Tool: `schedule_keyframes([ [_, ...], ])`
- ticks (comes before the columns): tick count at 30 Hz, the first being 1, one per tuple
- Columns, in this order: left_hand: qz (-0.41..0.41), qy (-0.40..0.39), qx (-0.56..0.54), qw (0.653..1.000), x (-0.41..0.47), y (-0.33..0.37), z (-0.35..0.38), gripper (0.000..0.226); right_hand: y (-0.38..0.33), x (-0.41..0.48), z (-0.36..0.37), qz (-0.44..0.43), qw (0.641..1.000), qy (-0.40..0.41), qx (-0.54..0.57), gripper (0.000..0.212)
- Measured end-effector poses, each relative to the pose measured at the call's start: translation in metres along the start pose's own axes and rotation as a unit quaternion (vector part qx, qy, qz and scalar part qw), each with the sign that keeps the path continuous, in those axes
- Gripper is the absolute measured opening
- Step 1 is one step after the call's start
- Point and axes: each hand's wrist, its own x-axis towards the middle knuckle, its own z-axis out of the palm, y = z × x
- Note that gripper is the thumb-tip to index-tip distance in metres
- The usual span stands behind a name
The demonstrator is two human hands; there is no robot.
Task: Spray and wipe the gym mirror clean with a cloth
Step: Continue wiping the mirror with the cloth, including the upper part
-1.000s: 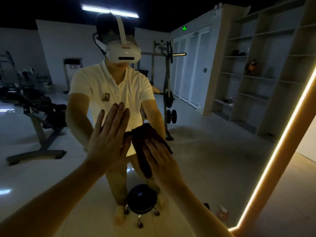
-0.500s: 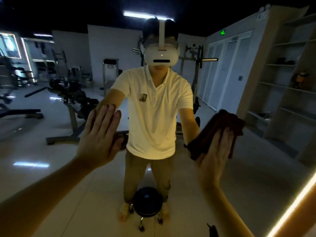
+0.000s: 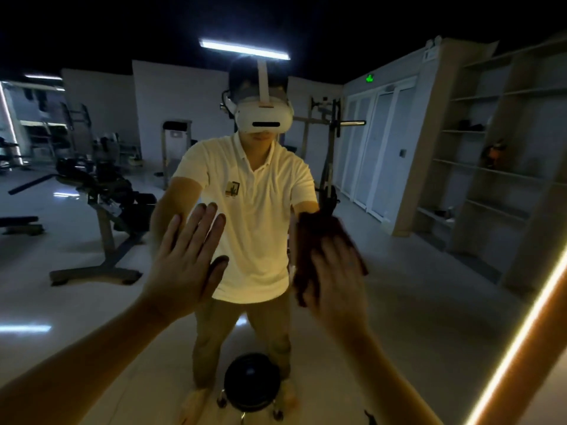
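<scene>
Yellow light falls on two bare forearms that reach up from the bottom edge toward the mirror (image 3: 429, 317). The left hand (image 3: 184, 271) lies flat on the glass, fingers straight and slightly spread, thumb out to the side, holding nothing. The right hand (image 3: 337, 283) is blurred; its fingers appear stretched out and pressed against a dark red-brown cloth (image 3: 316, 234), pinning it to the glass. The cloth is bunched. Most of it shows above and to the left of that hand, at about chest height, just right of the mirror's middle. The two hands are well apart, at about the same height.

A lit strip (image 3: 515, 342) runs diagonally along the mirror's right edge, glowing warm white.

Everything else is reflection. Lowest in the glass stands a round black stool (image 3: 251, 381) on small castors, in front of the person's feet. Above it the person's reflection (image 3: 257, 216) wears a pale short-sleeved polo shirt, tan trousers and a white headset (image 3: 264, 115) with a strap over the top of the head, both arms held out toward the glass. To the left behind them is a dark weight bench (image 3: 104, 204) on a metal frame, on a glossy pale floor. Behind the person's shoulder a rack (image 3: 329, 142) carries a barbell. Further right are white double doors (image 3: 377, 148) under a green exit sign (image 3: 370, 77), then tall open shelves (image 3: 491, 167) holding a few small things too dim to make out. A long ceiling lamp (image 3: 244, 50) shines overhead against a black ceiling.
</scene>
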Motion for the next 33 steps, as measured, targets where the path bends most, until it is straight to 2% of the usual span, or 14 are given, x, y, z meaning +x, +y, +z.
schedule_keyframes([
  [4,0.004,-0.019,-0.053,0.998,0.003,-0.002,-0.019,0.067,0.035,0.038,-0.038,0.289,0.954,0.068,0.032,0.079],
  [6,0.020,-0.015,-0.064,0.998,0.009,-0.008,-0.035,0.067,0.003,0.064,-0.024,0.323,0.940,0.098,0.045,0.074],
  [9,0.002,0.026,-0.072,0.997,0.034,-0.023,-0.056,0.063,-0.080,0.081,0.005,0.247,0.962,0.095,0.067,0.064],
  [11,-0.033,0.055,-0.063,0.996,0.056,-0.029,-0.062,0.064,-0.121,0.073,0.019,0.140,0.987,0.038,0.063,0.058],
  [14,-0.056,0.079,-0.036,0.995,0.085,-0.034,-0.061,0.071,-0.097,0.072,0.019,-0.079,0.997,0.009,-0.002,0.055],
  [16,-0.073,0.091,-0.022,0.993,0.101,-0.041,-0.059,0.075,-0.050,0.085,-0.001,-0.127,0.990,-0.004,-0.058,0.058],
  [18,-0.083,0.091,-0.003,0.992,0.111,-0.049,-0.054,0.076,0.004,0.099,-0.029,-0.063,0.992,0.018,-0.108,0.055],
  [20,-0.085,0.079,0.014,0.993,0.115,-0.053,-0.050,0.077,0.044,0.114,-0.056,0.081,0.988,0.067,-0.111,0.056],
  [22,-0.085,0.071,0.027,0.994,0.115,-0.055,-0.046,0.078,0.047,0.137,-0.060,0.233,0.962,0.131,-0.060,0.059],
  [24,-0.085,0.070,0.031,0.993,0.114,-0.054,-0.044,0.078,0.013,0.160,-0.047,0.282,0.943,0.177,-0.019,0.061],
  [26,-0.082,0.071,0.031,0.994,0.114,-0.054,-0.044,0.078,-0.034,0.171,-0.028,0.226,0.956,0.187,-0.006,0.059],
  [29,-0.083,0.070,0.022,0.994,0.114,-0.054,-0.046,0.076,-0.094,0.155,-0.006,0.073,0.990,0.123,-0.007,0.058],
  [31,-0.079,0.073,0.011,0.994,0.112,-0.054,-0.048,0.074,-0.101,0.142,-0.004,-0.076,0.995,0.056,-0.035,0.062],
  [33,-0.064,0.083,0.015,0.994,0.111,-0.057,-0.052,0.072,-0.071,0.149,-0.014,-0.195,0.977,0.029,-0.086,0.060],
])
